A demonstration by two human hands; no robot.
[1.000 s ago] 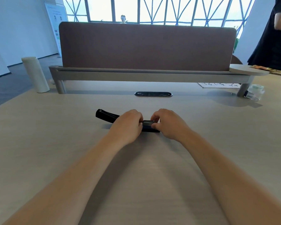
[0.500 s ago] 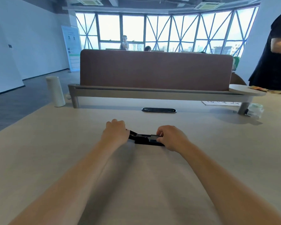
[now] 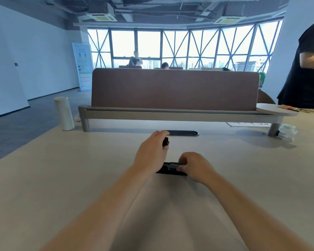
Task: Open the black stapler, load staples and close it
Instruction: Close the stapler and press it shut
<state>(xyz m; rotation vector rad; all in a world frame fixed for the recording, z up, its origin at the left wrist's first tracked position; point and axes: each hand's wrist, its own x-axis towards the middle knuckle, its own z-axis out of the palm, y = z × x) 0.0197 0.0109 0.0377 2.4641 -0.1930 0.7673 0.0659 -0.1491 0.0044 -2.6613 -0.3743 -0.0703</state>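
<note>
The black stapler (image 3: 168, 170) lies on the light wooden desk (image 3: 62, 178) in front of me, swung open. My left hand (image 3: 150, 153) grips the black top arm (image 3: 165, 141), which is raised nearly upright and mostly hidden behind the fingers. The base stays flat on the desk, with its metal staple channel (image 3: 173, 164) showing. My right hand (image 3: 194, 166) is closed on the right end of the base and channel. I cannot make out any loose staples.
A brown divider panel (image 3: 174, 87) on a grey rail crosses the far side of the desk. A black cable slot (image 3: 184, 133) lies just beyond my left hand. A white cylinder (image 3: 64, 114) stands far left. A clear container (image 3: 286, 131) and a standing person (image 3: 304, 69) are at right.
The left hand has lifted the stapler's top arm up and away from the base, opening it. The right hand has kept the base down. The camera has tilted upward.
</note>
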